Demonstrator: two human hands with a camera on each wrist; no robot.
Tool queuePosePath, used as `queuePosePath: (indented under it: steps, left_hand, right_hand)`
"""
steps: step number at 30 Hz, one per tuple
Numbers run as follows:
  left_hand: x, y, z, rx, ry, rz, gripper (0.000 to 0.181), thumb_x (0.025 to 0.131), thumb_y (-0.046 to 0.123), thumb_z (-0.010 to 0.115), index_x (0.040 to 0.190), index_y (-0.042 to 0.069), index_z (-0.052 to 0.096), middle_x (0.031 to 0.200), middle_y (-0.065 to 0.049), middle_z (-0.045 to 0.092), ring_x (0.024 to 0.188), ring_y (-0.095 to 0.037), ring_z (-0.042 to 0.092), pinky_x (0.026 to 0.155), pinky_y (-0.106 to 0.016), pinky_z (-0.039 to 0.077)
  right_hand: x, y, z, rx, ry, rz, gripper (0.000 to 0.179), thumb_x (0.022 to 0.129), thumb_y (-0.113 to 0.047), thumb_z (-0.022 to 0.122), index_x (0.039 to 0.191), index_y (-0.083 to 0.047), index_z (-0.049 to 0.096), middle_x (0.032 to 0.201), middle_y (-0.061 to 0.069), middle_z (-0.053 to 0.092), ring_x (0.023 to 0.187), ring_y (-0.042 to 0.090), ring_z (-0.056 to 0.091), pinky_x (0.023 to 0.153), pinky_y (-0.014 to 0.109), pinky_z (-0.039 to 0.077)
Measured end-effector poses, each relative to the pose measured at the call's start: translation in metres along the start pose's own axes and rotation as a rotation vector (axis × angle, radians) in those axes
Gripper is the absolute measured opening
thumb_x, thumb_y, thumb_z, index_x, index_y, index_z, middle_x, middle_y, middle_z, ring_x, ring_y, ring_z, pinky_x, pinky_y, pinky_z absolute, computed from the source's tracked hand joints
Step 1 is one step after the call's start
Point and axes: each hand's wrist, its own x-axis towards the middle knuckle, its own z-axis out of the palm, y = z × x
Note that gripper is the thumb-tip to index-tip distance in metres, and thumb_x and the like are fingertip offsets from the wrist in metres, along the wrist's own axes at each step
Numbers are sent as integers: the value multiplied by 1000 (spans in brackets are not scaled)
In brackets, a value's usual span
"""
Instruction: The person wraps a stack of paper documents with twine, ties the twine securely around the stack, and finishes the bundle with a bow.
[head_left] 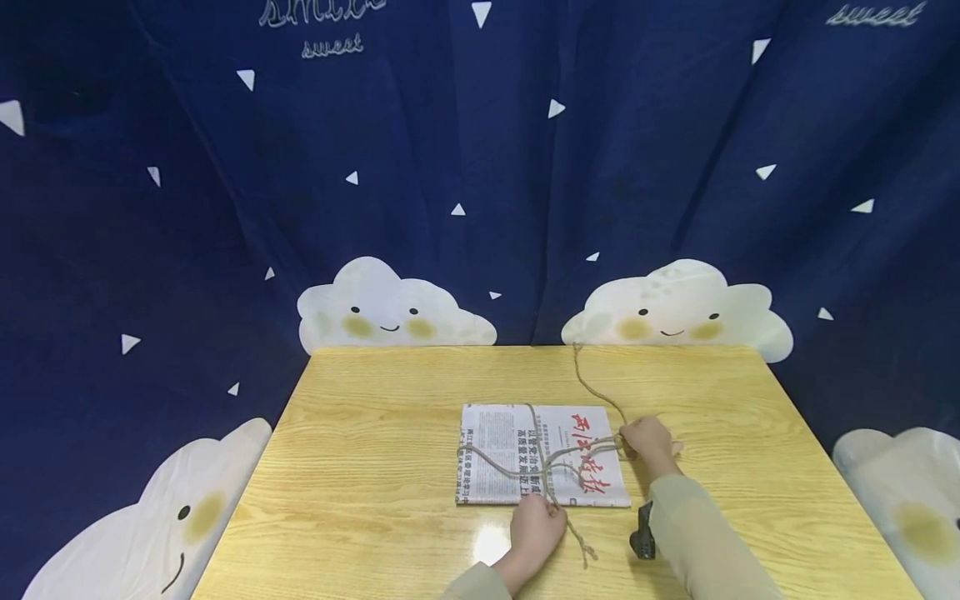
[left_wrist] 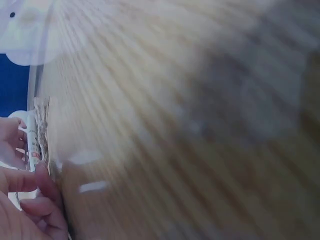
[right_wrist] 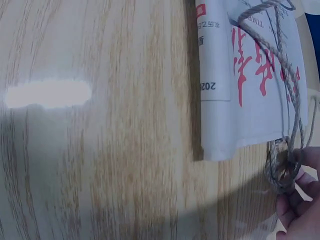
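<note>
A folded newspaper [head_left: 495, 421] with large red characters lies on the wooden table. Brown twine [head_left: 495, 464] runs both lengthwise and crosswise over it, meeting near its middle. At the front edge of the paper, my left hand [head_left: 534, 532] pinches the twine with curled fingers, and a frayed end trails out beyond it to the right. Beside the paper's right edge, my right hand [head_left: 651, 442] holds a gathered loop of twine [right_wrist: 271, 167] between thumb and fingers. In the left wrist view, curled left fingers [left_wrist: 42, 210] sit low beside the newspaper's edge.
The wooden table [head_left: 360, 467] reaches back to a dark blue curtain [head_left: 480, 150] printed with clouds and triangles. From the right hand, a length of twine [head_left: 588, 387] runs to the table's far edge. A black device [head_left: 642, 533] is on the right wrist.
</note>
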Motion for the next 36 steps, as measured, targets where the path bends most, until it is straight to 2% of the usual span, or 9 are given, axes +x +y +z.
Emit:
queuePosePath:
  steps: [3,6,9,12,17,20,28,33,36]
  left_hand:
    - [-1,1,1,-7,-4,-5,43,72,9,58,41,22,30,34,15,22,29,1,17,29,-13,12]
    - [-2,1,0,-18,-7,3,40,69,8,60,43,20,32,36,14,24,31,0,20,31,-15,17]
    - [-2,0,-2,-36,-22,10,36,67,9,60,44,19,35,38,13,28,34,-2,24,32,-17,22]
    - [-3,-1,-5,-28,-42,12,33,66,10,61,46,19,37,40,13,29,36,-4,28,33,-18,24]
    - [-3,2,-10,47,-89,43,33,67,13,61,47,20,35,39,14,28,36,-5,26,32,-19,21]
    - [-2,2,-13,96,-123,73,33,66,14,59,47,20,33,38,14,25,34,-5,22,31,-19,17]
    - [-2,4,-17,210,-158,131,34,64,15,58,46,20,30,36,14,21,33,-5,18,29,-20,14]
    - [-2,4,-17,211,-77,138,43,77,23,61,44,19,32,36,13,22,31,-4,22,28,-20,19]
    - [0,4,-15,177,-37,120,45,82,22,60,46,19,33,37,14,23,30,-2,22,27,-18,19]
  right_hand:
    - [3,2,2,38,28,3,30,85,-21,49,58,-9,55,54,5,58,60,24,54,94,75,4]
    - [6,3,3,94,118,-1,25,85,-22,51,77,-1,63,71,11,64,74,31,57,94,65,26]
    - [10,1,3,199,227,-15,28,85,-22,54,91,4,63,83,16,63,79,32,56,72,43,46]
    - [15,-3,1,376,262,-10,27,87,-18,55,94,7,60,78,15,63,67,22,58,55,27,48]
    - [25,-10,-3,749,187,44,27,91,-12,52,104,11,50,66,4,63,55,8,61,56,20,54]
    - [27,-12,-3,866,159,63,26,91,-7,50,108,12,44,61,0,62,54,6,62,59,20,55]
    - [21,-12,-3,824,196,12,25,85,5,48,108,10,40,71,8,64,60,8,63,60,20,54]
    - [18,-7,0,559,50,-127,29,89,3,47,115,13,52,103,24,57,79,16,57,61,24,51]
    - [17,-6,3,345,-2,-258,28,88,3,51,115,10,55,100,22,57,81,20,53,59,25,48]
